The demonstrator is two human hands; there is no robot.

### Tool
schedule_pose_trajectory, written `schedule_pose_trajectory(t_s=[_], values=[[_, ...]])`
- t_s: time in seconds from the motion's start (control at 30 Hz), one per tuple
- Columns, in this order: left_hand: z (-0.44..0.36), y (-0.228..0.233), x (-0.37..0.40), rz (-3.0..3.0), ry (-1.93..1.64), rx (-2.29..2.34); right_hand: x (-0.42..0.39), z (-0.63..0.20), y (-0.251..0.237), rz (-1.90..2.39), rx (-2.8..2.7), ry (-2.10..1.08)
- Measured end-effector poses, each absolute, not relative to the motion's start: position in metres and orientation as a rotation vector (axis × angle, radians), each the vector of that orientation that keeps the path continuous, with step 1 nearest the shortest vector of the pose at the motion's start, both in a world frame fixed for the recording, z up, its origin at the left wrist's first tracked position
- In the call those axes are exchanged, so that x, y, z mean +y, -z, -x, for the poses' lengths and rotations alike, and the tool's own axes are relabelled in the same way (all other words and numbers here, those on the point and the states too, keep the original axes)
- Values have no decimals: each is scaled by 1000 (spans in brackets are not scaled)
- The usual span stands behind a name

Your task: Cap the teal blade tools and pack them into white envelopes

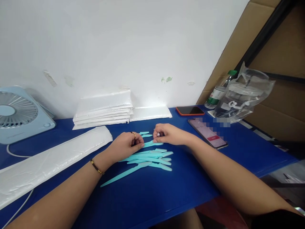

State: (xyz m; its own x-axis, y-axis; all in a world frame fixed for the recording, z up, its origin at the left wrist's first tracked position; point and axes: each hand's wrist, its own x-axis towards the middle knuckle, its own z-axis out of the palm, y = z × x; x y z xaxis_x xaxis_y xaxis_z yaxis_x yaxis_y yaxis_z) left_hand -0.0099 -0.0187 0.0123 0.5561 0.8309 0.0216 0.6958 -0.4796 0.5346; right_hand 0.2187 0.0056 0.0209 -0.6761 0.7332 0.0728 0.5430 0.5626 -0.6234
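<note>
A turquoise eyebrow razor (pixel 149 144) lies between my two hands, just above the blue tabletop. My left hand (pixel 127 143) pinches its left part between thumb and fingers. At its other end, the thumb and curled fingers of my right hand (pixel 165 133) close on it near the blade. Several more turquoise razors (pixel 152 156) form a loose, overlapping pile just in front, most blade ends pointing right. One long razor (pixel 121 176) sticks out toward the lower left. Behind my fingers, other razor ends (pixel 145 135) show, partly covered by my left hand.
White padded envelopes (pixel 102 109) are stacked against the wall; a long white package (pixel 59 159) lies left. A blue fan (pixel 41 122) stands far left. Two phones, one red-edged (pixel 190 110) and one lit (pixel 207 133), a bottle (pixel 216 94) and a bagged cup (pixel 240 101) are right.
</note>
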Motion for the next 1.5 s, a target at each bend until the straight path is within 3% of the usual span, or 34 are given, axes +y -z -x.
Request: schedule_pose_trajectory(t_s=[0.3, 0.43, 0.73, 0.93, 1.2, 1.5], values=[[22, -7, -1, -2405, -491, 1492, 27, -242, -17, 1340, -2282, -636], [20, -8, -6, -2453, -580, 1466, 18, -239, -22, 1205, -2344, -644], [16, -16, -18, -2520, -322, 1308, 7, -227, -17, 1122, -2561, -783], [26, -18, -12, -2438, -423, 1559, 23, -244, -19, 1367, -2350, -567], [15, -22, -29, -2458, -411, 1339, -6, -227, -31, 1058, -2678, -839], [9, -17, -32, -2315, -349, 1351, -7, -222, -30, 1092, -2613, -680]])
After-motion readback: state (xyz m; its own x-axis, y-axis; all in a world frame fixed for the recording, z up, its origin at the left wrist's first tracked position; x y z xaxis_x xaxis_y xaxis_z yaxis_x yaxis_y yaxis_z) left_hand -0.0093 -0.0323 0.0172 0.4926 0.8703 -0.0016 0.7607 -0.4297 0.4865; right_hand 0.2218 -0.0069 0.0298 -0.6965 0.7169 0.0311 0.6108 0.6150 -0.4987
